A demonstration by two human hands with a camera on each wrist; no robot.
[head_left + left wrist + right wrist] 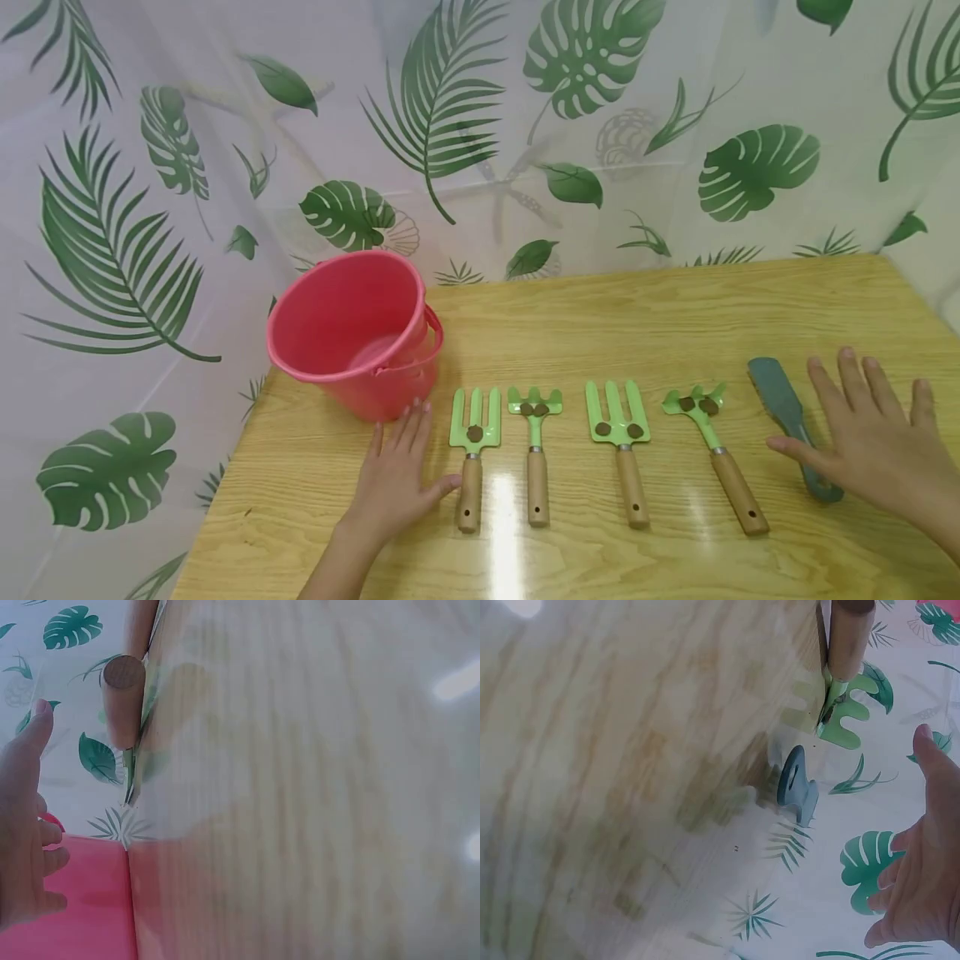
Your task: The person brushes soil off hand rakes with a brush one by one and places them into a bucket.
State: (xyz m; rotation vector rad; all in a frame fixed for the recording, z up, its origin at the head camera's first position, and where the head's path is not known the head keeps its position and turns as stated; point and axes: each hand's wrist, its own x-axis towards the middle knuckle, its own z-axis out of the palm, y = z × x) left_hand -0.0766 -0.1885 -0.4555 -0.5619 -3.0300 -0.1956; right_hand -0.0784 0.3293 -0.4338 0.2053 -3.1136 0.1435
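Observation:
My left hand (pixel 397 475) is spread with straight fingers, between the pink bucket (pixel 352 325) and a green hand fork (pixel 471 492). Its thumb tip lies right at that fork's wooden handle. To the right come a small green rake (pixel 537 492), a second hand fork (pixel 630 483) and a second rake (pixel 735 492). Brown lumps (pixel 475 433) sit on all four green heads. A grey-blue brush (pixel 783 404) lies at the right, its handle partly behind my right hand (pixel 885 442), whose fingers are spread wide. Neither hand grips anything. In the right wrist view, the brush (pixel 796 784) stands apart from the fingers.
The wooden table (pixel 600 325) carries everything, with its left edge running down beside the bucket. A white cloth with green leaves (pixel 480 108) hangs behind and at the left. The bucket's handle (pixel 435 329) hangs down on its right side.

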